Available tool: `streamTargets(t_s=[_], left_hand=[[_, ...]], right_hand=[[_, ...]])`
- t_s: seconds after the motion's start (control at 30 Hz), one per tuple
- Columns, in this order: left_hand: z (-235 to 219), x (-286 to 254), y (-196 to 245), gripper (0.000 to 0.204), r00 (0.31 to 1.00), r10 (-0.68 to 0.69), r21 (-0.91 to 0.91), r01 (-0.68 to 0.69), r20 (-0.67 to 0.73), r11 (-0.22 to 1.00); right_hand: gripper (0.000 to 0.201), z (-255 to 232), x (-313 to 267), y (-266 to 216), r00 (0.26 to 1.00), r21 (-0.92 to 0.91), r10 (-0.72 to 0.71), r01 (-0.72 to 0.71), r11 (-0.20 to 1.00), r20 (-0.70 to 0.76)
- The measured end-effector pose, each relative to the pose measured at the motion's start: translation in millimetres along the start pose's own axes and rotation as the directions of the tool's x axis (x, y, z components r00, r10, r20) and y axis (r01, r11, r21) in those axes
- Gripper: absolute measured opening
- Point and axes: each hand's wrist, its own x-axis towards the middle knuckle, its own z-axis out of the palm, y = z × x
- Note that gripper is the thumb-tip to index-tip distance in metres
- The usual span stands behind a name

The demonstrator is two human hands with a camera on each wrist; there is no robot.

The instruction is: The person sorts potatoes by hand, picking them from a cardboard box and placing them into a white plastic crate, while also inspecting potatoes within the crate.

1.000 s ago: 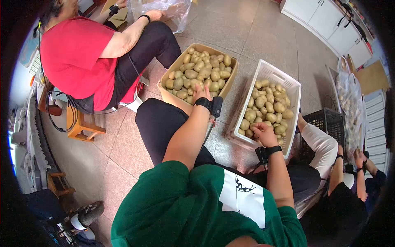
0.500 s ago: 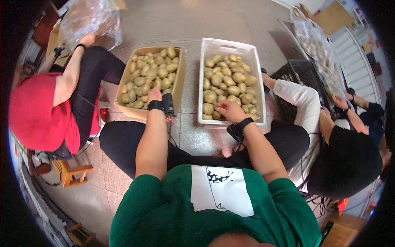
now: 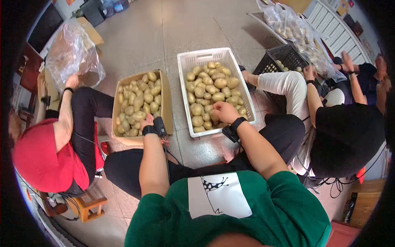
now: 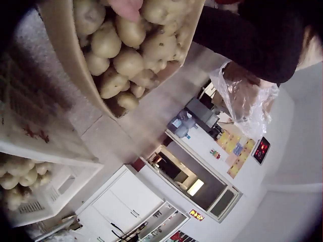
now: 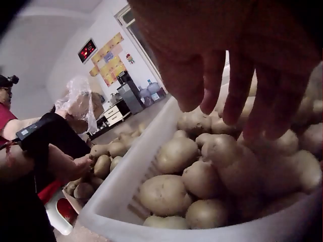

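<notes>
Grey tiled floor, wooden stool, white cabinets, pale walls

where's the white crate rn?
In the head view the white crate sits on the floor right of the cardboard box, both full of potatoes; the right hand reaches into its near end.

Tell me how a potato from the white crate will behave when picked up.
A potato looks rounded and smooth, so it would probably roll if nudged. Probably firm and fairly heavy for its size. The right hand hovers with fingers spread; neighbours in the white crate may shift.
</notes>
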Motion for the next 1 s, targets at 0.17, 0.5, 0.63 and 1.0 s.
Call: streamTargets(t_s=[0.17,0.5,0.63,1.0], left_hand=[[5,2,0,0.037,0.989,-0.147,-0.304,0.144,0.014,0.942],[15,-65,75,0.025,0.754,-0.352,-0.771,0.624,0.554,0.124],[32,-100,93,0.025,0.601,-0.072,-0.575,0.788,0.796,0.22],[77,-208,109,0.025,0.447,-0.129,-0.399,0.871,0.885,0.286]], right_hand=[[0.023,-3,-6,-6,0.996,0.008,0.06,-0.06,0.998,0.059],[0.019,8,-1,3,0.996,-0.044,0.036,-0.033,0.999,0.084],[0.029,9,-5,-5,0.995,-0.182,0.022,-0.004,0.983,0.095],[0.037,31,4,20,0.967,-0.269,0.043,0.027,0.963,0.251]])
